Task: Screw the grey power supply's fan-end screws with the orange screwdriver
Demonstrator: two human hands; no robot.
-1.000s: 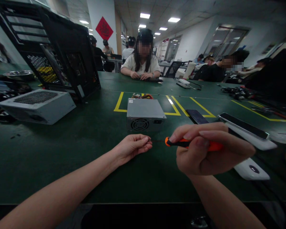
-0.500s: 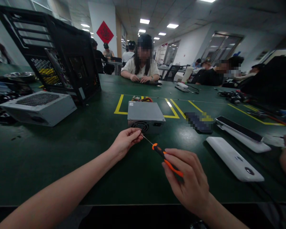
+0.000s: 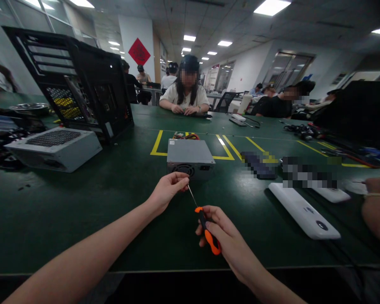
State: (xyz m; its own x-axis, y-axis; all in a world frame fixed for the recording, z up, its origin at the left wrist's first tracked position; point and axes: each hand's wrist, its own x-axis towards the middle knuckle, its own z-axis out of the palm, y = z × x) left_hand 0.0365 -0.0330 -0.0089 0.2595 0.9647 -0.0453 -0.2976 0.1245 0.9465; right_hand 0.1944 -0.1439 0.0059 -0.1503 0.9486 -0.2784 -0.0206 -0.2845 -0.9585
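Observation:
My right hand is closed around the black and orange handle of a screwdriver, whose thin shaft slants up and away. At the shaft's far end, my left hand is pinched, with thumb and fingertips meeting the tip. Whatever small thing those fingertips may hold is hidden. Just behind my left hand a grey computer power supply rests on the green table, its fan grille and socket facing me and coloured cables at its back. My left fingers overlap its lower front; I cannot tell whether they touch it.
At left, another power supply lies before a black computer case, with a metal bowl behind. White devices and a blurred dark object lie at right, near another person's hand. A person sits opposite.
My right hand has turned and regripped the screwdriver handle, moving left and nearer to me, so the shaft points more steeply away. My left hand keeps its pinch at the tip. The view has shifted slightly.

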